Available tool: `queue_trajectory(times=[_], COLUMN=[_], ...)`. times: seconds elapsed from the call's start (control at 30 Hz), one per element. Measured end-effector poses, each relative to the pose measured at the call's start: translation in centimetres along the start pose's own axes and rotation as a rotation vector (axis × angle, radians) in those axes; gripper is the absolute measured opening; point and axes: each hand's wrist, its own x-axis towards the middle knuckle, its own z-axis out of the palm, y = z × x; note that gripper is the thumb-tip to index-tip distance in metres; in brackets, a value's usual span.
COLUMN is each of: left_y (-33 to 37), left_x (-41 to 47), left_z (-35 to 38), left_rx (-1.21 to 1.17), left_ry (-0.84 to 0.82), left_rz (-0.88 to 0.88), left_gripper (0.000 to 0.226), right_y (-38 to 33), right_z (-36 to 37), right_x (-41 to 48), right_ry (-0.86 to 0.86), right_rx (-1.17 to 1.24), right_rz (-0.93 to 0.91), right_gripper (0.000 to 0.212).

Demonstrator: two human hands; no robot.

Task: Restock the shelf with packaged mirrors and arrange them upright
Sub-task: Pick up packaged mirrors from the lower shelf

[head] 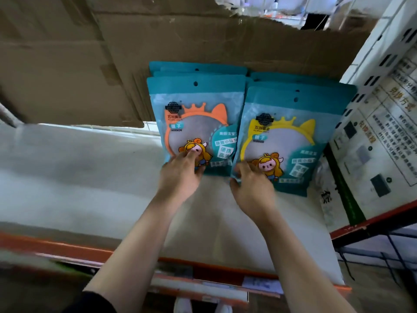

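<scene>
Two stacks of teal mirror packets stand upright, side by side, on the white shelf (79,177) against cardboard (158,41): roughly four on the left and three on the right. The left hand (180,177) pinches the front orange-mirror packet (198,118) at its bottom edge. The right hand (252,186) grips the front yellow-mirror packet (293,132) at its lower left corner.

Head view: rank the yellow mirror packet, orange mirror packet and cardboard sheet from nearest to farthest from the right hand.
1. yellow mirror packet, gripped by the right hand at its lower corner.
2. orange mirror packet, just to the left.
3. cardboard sheet, far back left.
</scene>
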Motion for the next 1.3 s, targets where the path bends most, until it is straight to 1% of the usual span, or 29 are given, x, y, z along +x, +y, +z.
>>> queue_trajectory(times=[0.03,0.1,0.13,0.2,0.27,0.3,0.37,0.43,0.5,0.63,0.77,0.87,1.03,1.2,1.3], left_y=[-0.1,-0.4,-0.6,-1.7,-3.5,-4.5,-6.5,-8.4,-10.2,-14.5,-21.3,-27.3,-35.7,-42.6,-45.5], left_x=[-0.3,-0.7,-0.9,-1.9,-3.8,-4.9,-6.7,-8.3,-9.6,-12.4,-16.0,-18.8,-23.8,-27.8,-28.9], left_z=[-0.2,-0.7,-1.0,-1.4,-1.7,-2.0,-2.8,-4.2,-5.9,-9.1,-12.7,-15.7,-19.3,-23.0,-23.9], left_rx=[0.013,0.042,0.072,0.146,0.208,0.23,0.243,0.216,0.165,0.139,0.12,0.127,0.128,0.151,0.133], left_ry=[0.018,0.029,-0.004,-0.131,-0.263,-0.304,-0.324,-0.318,-0.303,-0.212,-0.139,-0.056,-0.008,0.048,0.062], left_rz=[-0.003,-0.033,-0.054,-0.107,-0.184,-0.225,-0.283,-0.325,-0.378,-0.487,-0.538,-0.582,-0.697,-0.809,-0.857], left_gripper=[0.035,0.036,0.04,0.051,0.058,0.06,0.06,0.061,0.063,0.058,0.052,0.046,0.041,0.043,0.043], right_y=[-0.4,-1.2,-1.5,-2.4,-3.9,-4.8,-6.7,-8.9,-11.3,-18.3,-27.4,-34.2,-44.1,-52.8,-56.1], right_z=[0.0,-0.4,-0.5,-0.1,0.9,1.5,2.6,3.6,4.4,6.1,8.6,10.7,14.5,17.2,18.5], right_x=[-0.1,0.1,0.2,0.0,-0.9,-1.4,-2.1,-2.2,-2.2,-2.8,-4.8,-5.8,-8.3,-10.9,-11.2], right_ry=[-0.078,-0.15,-0.156,-0.169,-0.238,-0.284,-0.356,-0.402,-0.431,-0.435,-0.474,-0.442,-0.423,-0.445,-0.445], right_rx=[-0.014,-0.036,-0.035,0.006,0.024,0.009,-0.028,-0.07,-0.117,-0.156,-0.131,-0.097,-0.125,-0.061,-0.04], right_rz=[-0.022,-0.053,-0.069,-0.115,-0.156,-0.168,-0.182,-0.219,-0.281,-0.348,-0.405,-0.454,-0.599,-0.719,-0.75], right_gripper=[0.029,0.036,0.038,0.041,0.044,0.048,0.056,0.059,0.056,0.051,0.046,0.041,0.04,0.039,0.037])
